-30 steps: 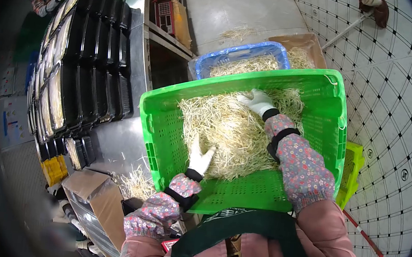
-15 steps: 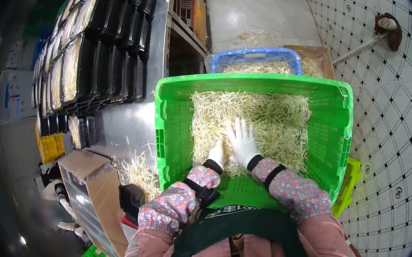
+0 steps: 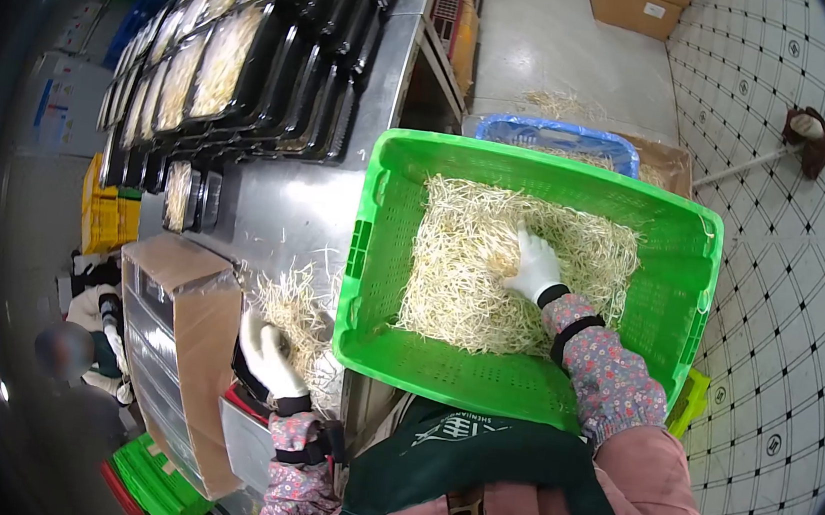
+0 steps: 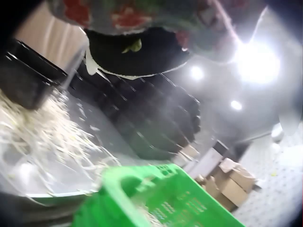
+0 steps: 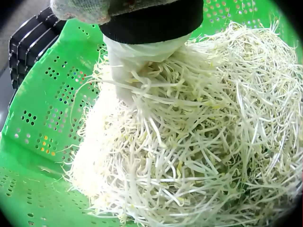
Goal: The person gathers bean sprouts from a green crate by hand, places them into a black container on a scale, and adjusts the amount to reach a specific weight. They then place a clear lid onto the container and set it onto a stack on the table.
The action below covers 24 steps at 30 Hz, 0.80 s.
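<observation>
My white-gloved right hand (image 3: 536, 269) is dug into a heap of bean sprouts (image 3: 464, 293) in a green perforated crate (image 3: 459, 388). Thumb and fingers are spread around a clump, their tips buried. From the right wrist, the glove (image 5: 125, 71) shows with sprouts lying over its fingers. To the left, outside the crate, my left hand (image 3: 273, 362) reaches over a black plastic tray (image 3: 247, 373), its fingers extended and thumb apart. In the left wrist view the black tray (image 4: 31, 78) appears beside loose sprouts (image 4: 52, 127); the sleeve covers the left hand there.
Filled black trays (image 3: 281, 73) stand stacked on the metal table (image 3: 287, 204). Loose sprouts (image 3: 292, 305) lie between an open cardboard box (image 3: 195, 270) and the crate. Behind the crate are a blue basket (image 3: 556, 137) and a brown carton (image 3: 664, 163). Another person (image 3: 103, 331) is at far left.
Both hands were in the sprouts; the left has since left the crate for the black tray at the left. The right has shifted slightly right and deeper into the heap. The view has turned left.
</observation>
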Motion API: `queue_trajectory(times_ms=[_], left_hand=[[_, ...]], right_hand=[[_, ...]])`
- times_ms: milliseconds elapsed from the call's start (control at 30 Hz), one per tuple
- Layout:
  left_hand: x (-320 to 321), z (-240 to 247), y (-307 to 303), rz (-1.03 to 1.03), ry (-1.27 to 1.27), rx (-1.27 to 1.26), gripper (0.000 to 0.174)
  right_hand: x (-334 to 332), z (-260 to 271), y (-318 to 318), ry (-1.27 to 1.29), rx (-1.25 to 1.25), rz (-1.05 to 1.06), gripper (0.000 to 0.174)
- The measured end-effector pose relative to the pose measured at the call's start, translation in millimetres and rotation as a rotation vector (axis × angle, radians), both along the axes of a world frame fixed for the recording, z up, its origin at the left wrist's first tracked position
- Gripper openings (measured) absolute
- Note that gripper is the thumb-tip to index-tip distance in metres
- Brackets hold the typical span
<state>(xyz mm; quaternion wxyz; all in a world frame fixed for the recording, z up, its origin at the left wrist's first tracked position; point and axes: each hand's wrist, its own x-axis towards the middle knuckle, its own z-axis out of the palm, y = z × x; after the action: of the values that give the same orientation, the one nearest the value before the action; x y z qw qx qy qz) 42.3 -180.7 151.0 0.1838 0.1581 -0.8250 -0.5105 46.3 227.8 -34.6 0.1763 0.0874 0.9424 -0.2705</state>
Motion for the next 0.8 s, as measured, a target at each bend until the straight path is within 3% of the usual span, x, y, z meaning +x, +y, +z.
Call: queue_trajectory(times_ms=[67,100,133,233,333,467,500,600,633,667,733,800], left_hand=[[25,-14,-56,0.201,0.102,-0.242,0.053],[37,-19,-75,0.32,0.082,-0.238,0.053],[49,-24,-92,0.437,0.061,-0.233,0.054],[90,-48,-143,0.516,0.002,-0.099,0.06],[109,-58,-144,0.594,-0.087,-0.121,0.065],[103,-76,-154,0.784,-0.114,0.253,0.078],[112,-120,-216,0.773,-0.215,0.304,0.087],[93,-100,-191,0.903,-0.152,0.672,0.077],[88,-113,-206,0.868,-0.174,0.82,0.067],[86,-128,-219,0.838,-0.213,0.89,0.064],[77,-131,-215,0.935,-0.256,0.906,0.062],[75,-125,-209,0.979,-0.222,0.9,0.049]], right_hand=[[1,-9,0,0.037,0.02,0.008,0.106],[-1,-1,2,0.043,0.021,0.012,0.093],[-2,3,5,0.053,0.023,0.029,0.093],[1,21,10,0.053,-0.081,-0.026,0.088],[10,21,10,0.204,-0.172,-0.056,0.09],[16,37,15,0.051,-0.097,0.018,0.1],[16,41,14,0.001,-0.135,-0.031,0.107],[20,41,14,0.096,-0.219,-0.021,0.113],[16,57,12,-0.055,-0.161,0.007,0.116],[13,71,8,-0.037,-0.153,0.018,0.116],[10,86,-2,-0.009,-0.117,0.071,0.117],[4,105,-18,0.092,-0.153,0.084,0.118]])
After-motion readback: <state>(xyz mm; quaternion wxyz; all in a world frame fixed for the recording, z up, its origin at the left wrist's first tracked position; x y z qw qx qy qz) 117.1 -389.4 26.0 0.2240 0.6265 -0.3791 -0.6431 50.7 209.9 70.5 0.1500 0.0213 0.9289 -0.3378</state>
